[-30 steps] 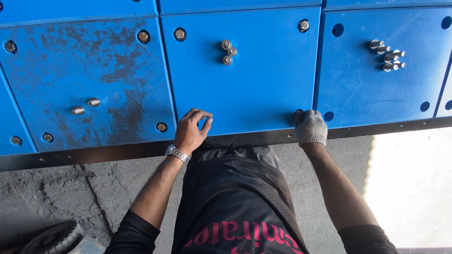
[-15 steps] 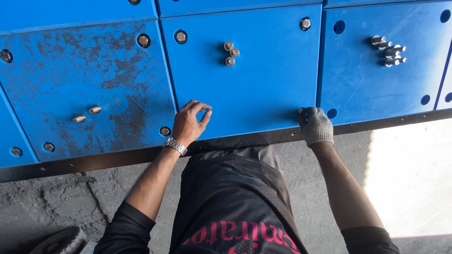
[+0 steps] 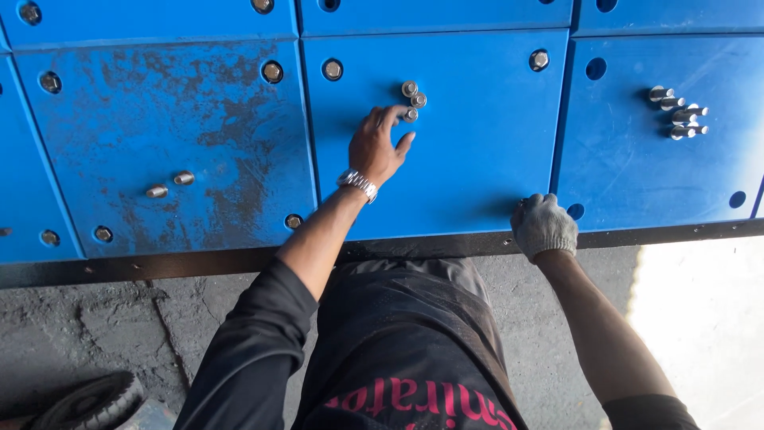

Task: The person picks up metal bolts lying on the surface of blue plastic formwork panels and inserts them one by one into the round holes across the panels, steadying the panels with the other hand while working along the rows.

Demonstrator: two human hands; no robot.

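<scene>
We're looking down on a run of big blue panels (image 3: 446,167), laid edge to edge, with a black strip (image 3: 159,267) along their near side and rough grey floor (image 3: 103,334) below that. The left-hand panel (image 3: 159,143) is scuffed dark across its face. A black tyre (image 3: 87,402) peeks in at the bottom left corner.

On to our arms: our left hand (image 3: 378,147) is bare, a metal watch (image 3: 359,184) on its wrist, fingers spread loosely and reaching onto the middle panel, fingertips right at a small cluster of three silver bolts (image 3: 411,99), touching the nearest one or just short of it — we can't tell which. It holds nothing. Our right hand (image 3: 543,225), in a grey knit glove, is curled tight at the panel's lower right corner; what it grips, if anything, we can't make out.

Smaller bits: a bunch of loose bolts (image 3: 678,115) on the right panel, two more (image 3: 169,185) lying on the scuffed one, and bolt heads sunk in the corner holes (image 3: 272,72).
</scene>
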